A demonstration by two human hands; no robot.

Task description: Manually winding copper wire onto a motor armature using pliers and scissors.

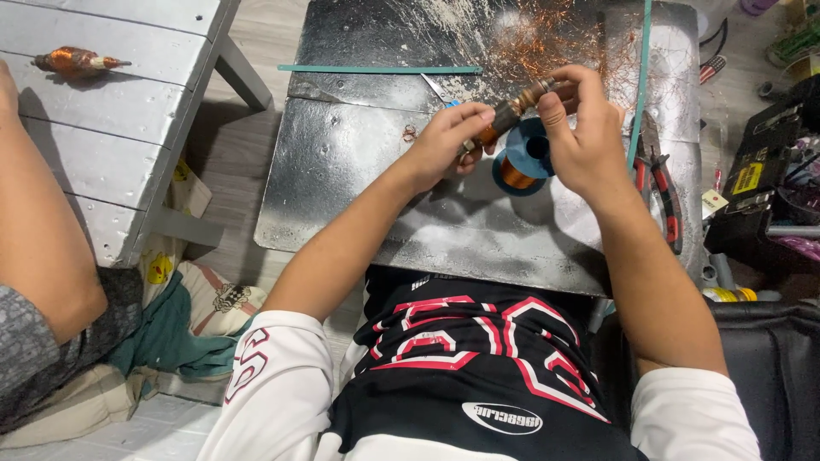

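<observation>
Your left hand point(444, 141) and right hand point(581, 128) pinch the copper-wound coil point(512, 109) at opposite ends, steadying it above the blue spool point(525, 158).

The person wears a black jersey with red-and-white lettering, white short sleeves, and bare forearms.

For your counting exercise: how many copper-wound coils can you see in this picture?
2: one coil held between the left hand and right hand; another coil on the white table. Others may be hidden.
</observation>
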